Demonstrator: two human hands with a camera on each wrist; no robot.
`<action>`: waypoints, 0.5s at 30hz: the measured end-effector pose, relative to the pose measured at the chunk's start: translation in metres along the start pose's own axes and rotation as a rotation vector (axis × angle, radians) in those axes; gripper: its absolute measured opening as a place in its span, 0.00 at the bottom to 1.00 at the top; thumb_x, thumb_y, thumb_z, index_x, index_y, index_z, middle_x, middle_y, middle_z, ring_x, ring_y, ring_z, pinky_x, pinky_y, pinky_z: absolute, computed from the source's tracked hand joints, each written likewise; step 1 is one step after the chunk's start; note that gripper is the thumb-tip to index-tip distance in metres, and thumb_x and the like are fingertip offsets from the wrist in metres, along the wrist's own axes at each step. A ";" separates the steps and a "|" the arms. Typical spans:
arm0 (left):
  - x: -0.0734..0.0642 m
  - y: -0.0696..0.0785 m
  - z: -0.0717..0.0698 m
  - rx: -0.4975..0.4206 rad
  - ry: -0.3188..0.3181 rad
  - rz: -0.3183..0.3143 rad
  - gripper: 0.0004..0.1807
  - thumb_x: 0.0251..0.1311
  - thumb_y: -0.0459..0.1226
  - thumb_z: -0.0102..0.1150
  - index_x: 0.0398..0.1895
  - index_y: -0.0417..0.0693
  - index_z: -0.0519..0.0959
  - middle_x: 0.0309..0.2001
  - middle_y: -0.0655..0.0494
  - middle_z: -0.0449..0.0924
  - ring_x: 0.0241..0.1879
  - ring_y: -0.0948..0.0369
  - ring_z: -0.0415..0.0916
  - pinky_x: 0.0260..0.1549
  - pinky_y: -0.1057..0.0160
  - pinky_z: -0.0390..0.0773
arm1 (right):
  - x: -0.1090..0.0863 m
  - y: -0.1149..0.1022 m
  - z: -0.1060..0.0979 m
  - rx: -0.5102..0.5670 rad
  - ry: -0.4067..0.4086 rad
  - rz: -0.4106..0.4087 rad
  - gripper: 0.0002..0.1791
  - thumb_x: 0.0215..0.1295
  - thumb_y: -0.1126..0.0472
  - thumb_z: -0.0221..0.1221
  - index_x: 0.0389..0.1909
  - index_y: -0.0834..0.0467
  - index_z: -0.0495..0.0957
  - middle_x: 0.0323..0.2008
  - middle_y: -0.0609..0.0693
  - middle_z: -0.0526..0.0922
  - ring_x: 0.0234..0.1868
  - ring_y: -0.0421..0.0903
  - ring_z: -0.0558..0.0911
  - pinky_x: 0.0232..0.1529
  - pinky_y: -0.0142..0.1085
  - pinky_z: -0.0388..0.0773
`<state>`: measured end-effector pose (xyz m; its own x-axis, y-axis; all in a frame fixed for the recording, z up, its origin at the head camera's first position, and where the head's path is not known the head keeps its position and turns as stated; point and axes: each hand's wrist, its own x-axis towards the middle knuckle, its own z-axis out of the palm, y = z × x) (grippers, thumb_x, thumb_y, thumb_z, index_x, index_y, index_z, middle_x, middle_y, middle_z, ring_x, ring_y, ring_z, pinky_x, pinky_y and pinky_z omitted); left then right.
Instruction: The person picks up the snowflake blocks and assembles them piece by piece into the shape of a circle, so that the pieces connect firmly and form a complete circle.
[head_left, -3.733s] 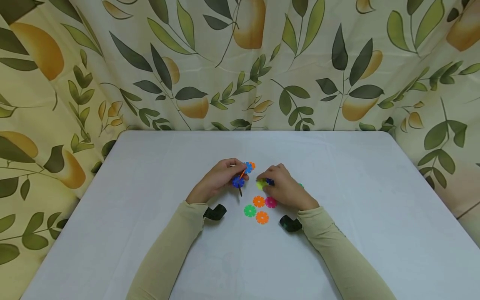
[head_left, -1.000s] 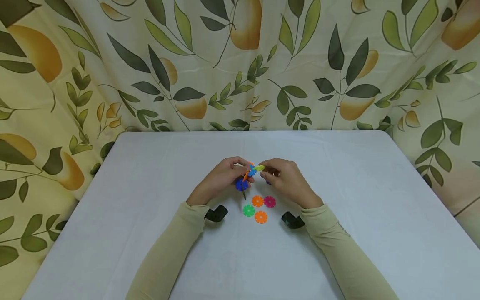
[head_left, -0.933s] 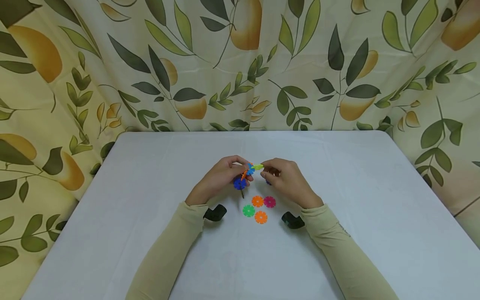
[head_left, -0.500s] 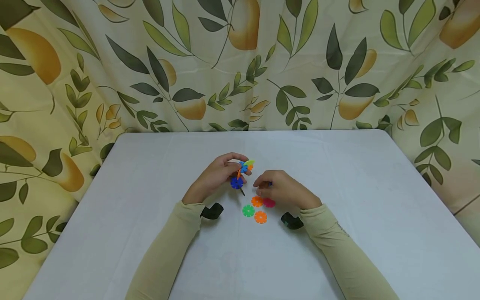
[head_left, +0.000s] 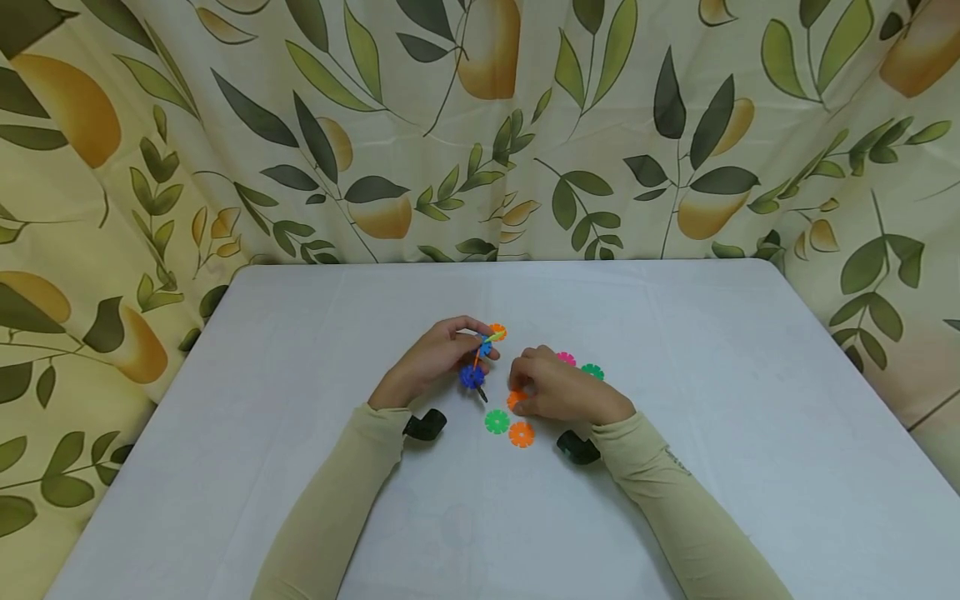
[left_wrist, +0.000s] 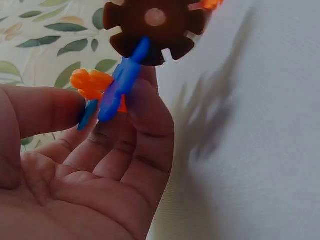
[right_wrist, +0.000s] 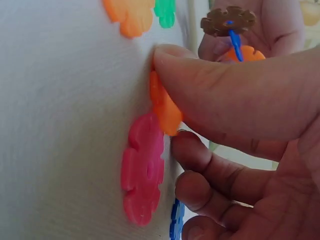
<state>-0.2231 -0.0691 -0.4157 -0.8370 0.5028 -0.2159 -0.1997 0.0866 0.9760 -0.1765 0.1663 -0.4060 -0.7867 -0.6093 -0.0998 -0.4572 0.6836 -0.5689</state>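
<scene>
My left hand (head_left: 438, 354) holds up a chain of interlocked notched plastic discs between thumb and fingers. In it are a brown disc (left_wrist: 155, 25), a blue disc (head_left: 472, 377), a yellow disc (head_left: 494, 337) and an orange one (head_left: 498, 332) at the top. Low over the table, my right hand (head_left: 566, 387) pinches a loose orange disc (right_wrist: 167, 107) by thumb and finger. Beside that orange disc lies a pink disc (right_wrist: 142, 172), covered by the hand in the head view. Part of a blue disc (right_wrist: 176, 220) shows below the curled fingers.
Just in front of my right hand lie a green disc (head_left: 497, 422) and another orange disc (head_left: 522, 434). Behind the hand are a second pink disc (head_left: 566, 358) and a darker green disc (head_left: 592, 372). A leaf-patterned curtain (head_left: 450, 167) hangs behind the white table (head_left: 300, 500).
My right hand picked up the yellow disc, brought it to the chain and let go; the disc now sits there. It then came back down to the loose orange disc.
</scene>
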 end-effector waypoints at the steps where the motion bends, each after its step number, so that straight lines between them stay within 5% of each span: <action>1: 0.000 0.000 0.000 0.011 -0.002 0.000 0.14 0.83 0.33 0.47 0.62 0.36 0.75 0.50 0.40 0.88 0.38 0.56 0.87 0.48 0.62 0.83 | 0.000 0.000 0.000 -0.006 0.003 0.000 0.08 0.64 0.67 0.72 0.37 0.57 0.82 0.36 0.46 0.78 0.44 0.48 0.73 0.44 0.39 0.76; 8: 0.001 -0.002 0.001 0.063 -0.013 -0.016 0.12 0.83 0.37 0.50 0.60 0.39 0.75 0.50 0.45 0.89 0.40 0.55 0.87 0.50 0.61 0.81 | 0.001 0.004 -0.003 0.040 0.035 0.002 0.11 0.63 0.69 0.72 0.37 0.58 0.77 0.29 0.45 0.78 0.31 0.42 0.75 0.35 0.36 0.75; 15: 0.000 -0.002 0.001 0.080 -0.031 -0.002 0.10 0.80 0.39 0.59 0.54 0.42 0.74 0.53 0.46 0.89 0.37 0.57 0.85 0.39 0.64 0.78 | 0.000 0.010 -0.007 0.086 0.119 0.041 0.07 0.65 0.72 0.68 0.39 0.60 0.82 0.29 0.45 0.82 0.30 0.42 0.78 0.36 0.37 0.79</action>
<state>-0.2222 -0.0680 -0.4178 -0.8201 0.5292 -0.2177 -0.1586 0.1553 0.9750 -0.1837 0.1764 -0.4059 -0.8496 -0.5265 -0.0298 -0.3907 0.6664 -0.6350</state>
